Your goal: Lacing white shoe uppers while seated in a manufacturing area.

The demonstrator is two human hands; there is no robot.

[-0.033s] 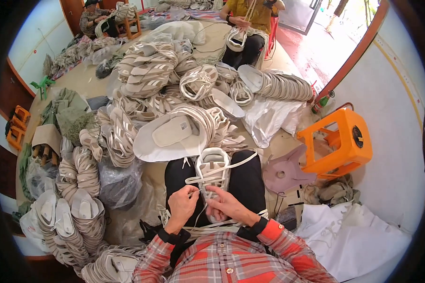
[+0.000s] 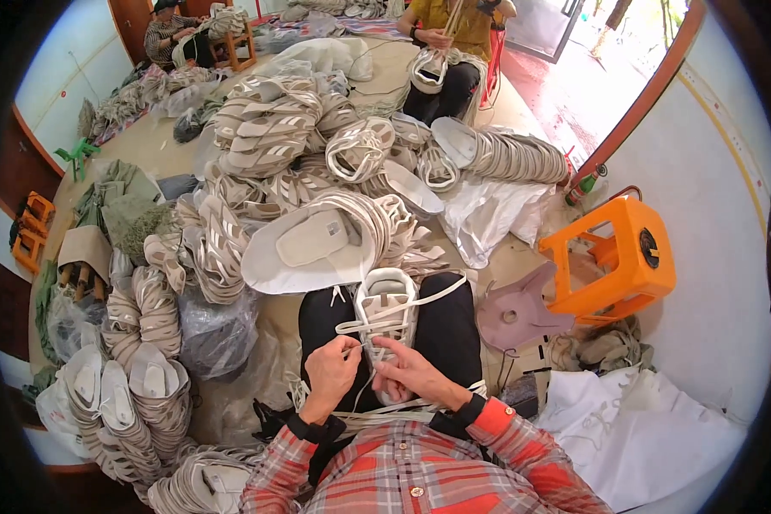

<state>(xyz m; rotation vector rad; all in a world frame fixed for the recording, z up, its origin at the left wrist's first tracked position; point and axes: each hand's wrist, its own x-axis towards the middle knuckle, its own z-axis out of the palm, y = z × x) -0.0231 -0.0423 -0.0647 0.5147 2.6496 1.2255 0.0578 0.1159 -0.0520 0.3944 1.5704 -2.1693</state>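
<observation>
A beige and white shoe upper [image 2: 389, 306] lies between my knees, its round opening pointing away from me. Flat cream shoelace [image 2: 441, 294] crosses its front, and one strand runs out over my right thigh. At the left edge of the lacing, my left hand [image 2: 330, 370] is closed in a pinch on a thin lace end. My right hand [image 2: 415, 377] grips the near part of the upper, its thumb and fingers over the eyelets and hiding them. More loose laces [image 2: 394, 415] lie across my lap.
Stacked shoe uppers [image 2: 265, 128] lie ahead and to the left, one big stack [image 2: 308, 244] just beyond my knees. An orange stool [image 2: 621, 257] rests tipped at the right, near white sheets [image 2: 617, 420]. A co-worker [image 2: 450, 51] handles laces opposite; another person [image 2: 176, 34] sits far left.
</observation>
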